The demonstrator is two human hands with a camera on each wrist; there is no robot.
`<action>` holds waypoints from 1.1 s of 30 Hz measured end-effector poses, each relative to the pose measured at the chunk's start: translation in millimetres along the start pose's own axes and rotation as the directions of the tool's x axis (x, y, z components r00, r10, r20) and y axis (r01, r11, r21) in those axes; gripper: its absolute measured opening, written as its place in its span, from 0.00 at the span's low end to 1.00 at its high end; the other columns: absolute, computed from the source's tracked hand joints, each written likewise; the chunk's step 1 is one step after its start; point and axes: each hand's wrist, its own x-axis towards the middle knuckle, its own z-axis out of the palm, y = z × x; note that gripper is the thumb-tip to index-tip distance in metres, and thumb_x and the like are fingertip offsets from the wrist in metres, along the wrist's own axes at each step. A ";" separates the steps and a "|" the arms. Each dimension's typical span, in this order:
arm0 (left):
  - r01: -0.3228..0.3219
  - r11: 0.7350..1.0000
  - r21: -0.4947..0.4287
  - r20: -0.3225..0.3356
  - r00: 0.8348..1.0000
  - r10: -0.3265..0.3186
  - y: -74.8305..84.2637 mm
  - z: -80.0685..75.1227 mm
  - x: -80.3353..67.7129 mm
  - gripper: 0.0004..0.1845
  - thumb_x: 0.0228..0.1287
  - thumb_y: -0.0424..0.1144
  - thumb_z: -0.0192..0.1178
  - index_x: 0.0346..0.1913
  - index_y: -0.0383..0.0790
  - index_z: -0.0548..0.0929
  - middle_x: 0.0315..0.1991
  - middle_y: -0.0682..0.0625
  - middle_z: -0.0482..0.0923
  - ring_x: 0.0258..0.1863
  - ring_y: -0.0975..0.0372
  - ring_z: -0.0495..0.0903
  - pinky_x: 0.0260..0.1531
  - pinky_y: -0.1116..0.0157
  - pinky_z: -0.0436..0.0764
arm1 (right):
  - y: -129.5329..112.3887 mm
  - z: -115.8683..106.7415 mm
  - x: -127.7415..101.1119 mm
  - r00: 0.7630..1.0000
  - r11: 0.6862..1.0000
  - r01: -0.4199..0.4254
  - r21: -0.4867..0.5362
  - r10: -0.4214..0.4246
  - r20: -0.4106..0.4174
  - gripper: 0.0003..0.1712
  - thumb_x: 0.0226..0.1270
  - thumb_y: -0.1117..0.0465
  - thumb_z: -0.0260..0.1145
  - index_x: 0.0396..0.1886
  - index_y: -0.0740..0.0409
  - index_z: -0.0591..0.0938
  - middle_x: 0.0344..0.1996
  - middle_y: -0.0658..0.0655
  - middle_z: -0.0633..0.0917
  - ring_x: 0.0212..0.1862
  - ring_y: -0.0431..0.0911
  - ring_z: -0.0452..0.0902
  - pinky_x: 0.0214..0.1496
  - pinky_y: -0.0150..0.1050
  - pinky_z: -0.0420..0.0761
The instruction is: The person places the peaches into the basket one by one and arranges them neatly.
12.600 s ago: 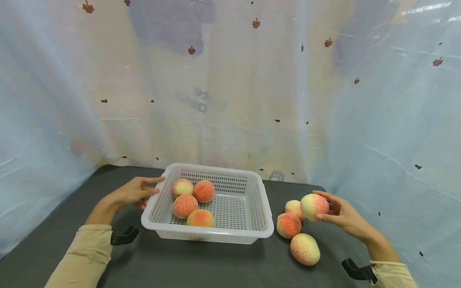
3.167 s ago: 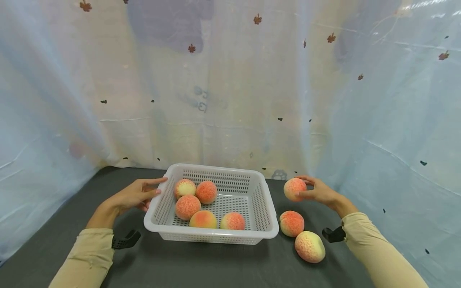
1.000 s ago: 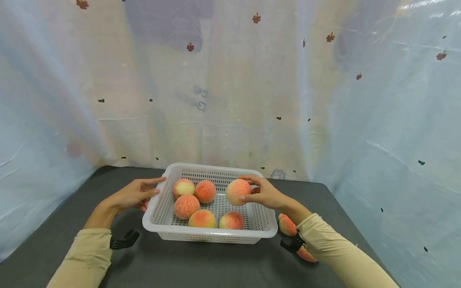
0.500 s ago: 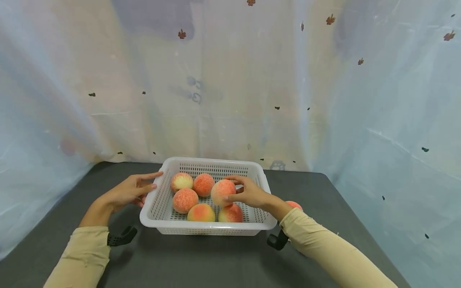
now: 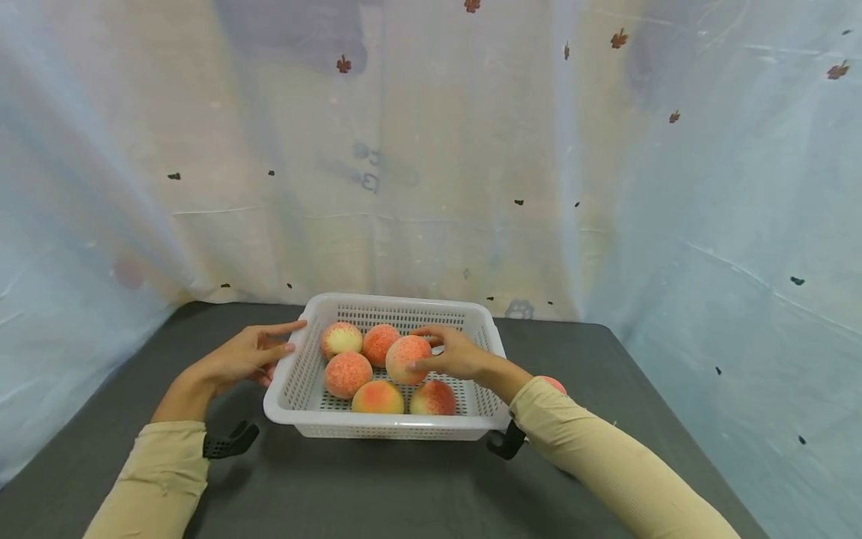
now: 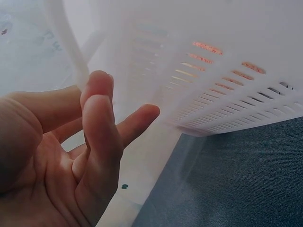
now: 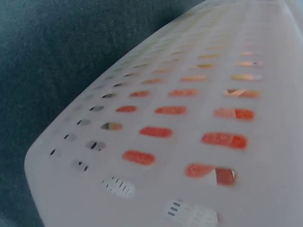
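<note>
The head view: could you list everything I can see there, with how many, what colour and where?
White slotted plastic basket: one, white, middle of the table.
Round peaches in the basket: six, orange-red and yellow; five lie on its floor, the sixth peach is in the right hand.
Peach outside the basket: one showing, orange-red, on the table right of the basket, mostly hidden by the right sleeve.
Dark grey table: one, under everything.
Pale curtain with small leaf prints: one, behind and beside the table.
Left hand: fingers straight, at the basket's left rim.
Right hand: holds the sixth peach inside the basket.
Sleeves: two, beige.
</note>
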 end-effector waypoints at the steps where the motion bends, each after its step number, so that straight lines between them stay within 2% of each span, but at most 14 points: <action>1: 0.003 1.000 0.001 0.000 1.000 -0.003 0.1 0.0 -0.1 0.38 0.77 0.46 0.56 0.82 0.45 0.51 0.38 0.46 0.83 0.21 0.66 0.76 0.25 0.61 0.86 | -0.2 0.6 0.3 1.000 1.000 -0.015 -0.011 0.015 -0.001 0.38 0.64 0.55 0.75 0.72 0.53 0.73 0.65 0.64 0.77 0.60 0.53 0.77 0.55 0.45 0.82; 5: 0.010 1.000 0.002 -0.005 1.000 -0.010 0.9 -0.9 -1.5 0.38 0.77 0.47 0.56 0.82 0.45 0.51 0.39 0.45 0.84 0.21 0.66 0.77 0.25 0.61 0.86 | -1.3 2.8 1.3 0.999 0.998 -0.046 -0.041 0.045 -0.015 0.37 0.63 0.55 0.75 0.71 0.52 0.74 0.65 0.64 0.77 0.62 0.53 0.76 0.60 0.49 0.81; 8: 0.009 1.000 0.002 -0.005 1.000 -0.009 1.2 -1.0 -2.0 0.39 0.77 0.47 0.56 0.82 0.45 0.51 0.39 0.45 0.84 0.21 0.66 0.77 0.26 0.61 0.86 | -1.0 4.5 2.3 0.999 0.998 -0.038 -0.045 0.037 -0.020 0.38 0.63 0.55 0.75 0.71 0.53 0.74 0.65 0.64 0.78 0.64 0.53 0.75 0.64 0.52 0.78; 13: 0.012 1.000 -0.009 0.001 1.000 -0.012 1.8 0.4 -2.0 0.38 0.77 0.47 0.56 0.82 0.45 0.51 0.39 0.46 0.83 0.21 0.66 0.77 0.26 0.61 0.86 | 5.4 8.3 2.5 1.000 1.000 0.001 -0.005 -0.001 -0.022 0.38 0.63 0.60 0.75 0.72 0.57 0.72 0.66 0.64 0.78 0.65 0.55 0.75 0.62 0.51 0.80; 19: 0.014 1.000 -0.016 -0.005 1.000 -0.014 2.1 1.4 -2.1 0.38 0.77 0.45 0.56 0.82 0.46 0.52 0.38 0.46 0.83 0.20 0.67 0.75 0.26 0.63 0.86 | 12.6 15.6 2.0 0.999 0.999 0.031 0.015 -0.031 -0.037 0.37 0.65 0.63 0.73 0.72 0.61 0.71 0.66 0.67 0.77 0.60 0.57 0.80 0.60 0.50 0.82; 25: 0.017 1.000 -0.013 -0.005 1.000 -0.017 2.2 2.9 -1.1 0.38 0.77 0.47 0.56 0.82 0.47 0.52 0.37 0.46 0.82 0.20 0.67 0.75 0.26 0.61 0.86 | 16.9 18.3 -1.1 0.999 0.997 0.001 -0.078 0.001 0.035 0.36 0.69 0.56 0.69 0.74 0.57 0.69 0.66 0.62 0.78 0.66 0.55 0.75 0.68 0.54 0.76; 33: 0.018 0.999 -0.026 -0.001 1.000 -0.018 1.2 0.4 -1.6 0.37 0.77 0.47 0.56 0.82 0.48 0.53 0.39 0.45 0.83 0.21 0.66 0.76 0.26 0.61 0.86 | 20.0 12.5 -2.6 0.993 0.996 0.018 -0.091 -0.007 0.120 0.35 0.71 0.58 0.66 0.76 0.53 0.68 0.71 0.59 0.75 0.75 0.60 0.65 0.74 0.63 0.66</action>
